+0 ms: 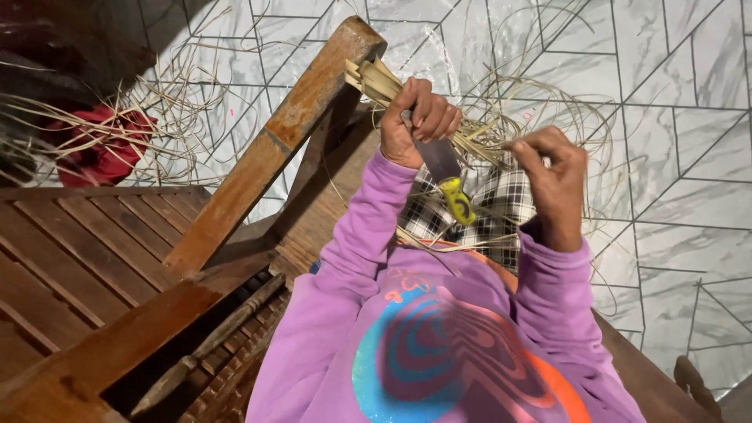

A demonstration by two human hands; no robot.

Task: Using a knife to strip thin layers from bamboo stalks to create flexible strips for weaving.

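Observation:
My left hand [417, 121] is closed around a bundle of pale dried strips [376, 81], whose cut ends stick out past my fingers beside the chair's wooden arm. A knife lies under that hand, its grey blade [439, 157] against my palm and its yellow handle [457, 200] pointing back at me. My right hand [554, 182] pinches a thin strip [492, 142] that runs from the bundle. Both sleeves are purple. Checked black-and-white cloth [493, 211] covers my lap below the hands.
A worn wooden chair arm [270, 149] slants across the middle, with a slatted wooden seat [78, 258] to the left. Loose strips [548, 102] curl over the marbled tile floor [674, 157]. A red cloth [102, 145] lies at far left among more strips.

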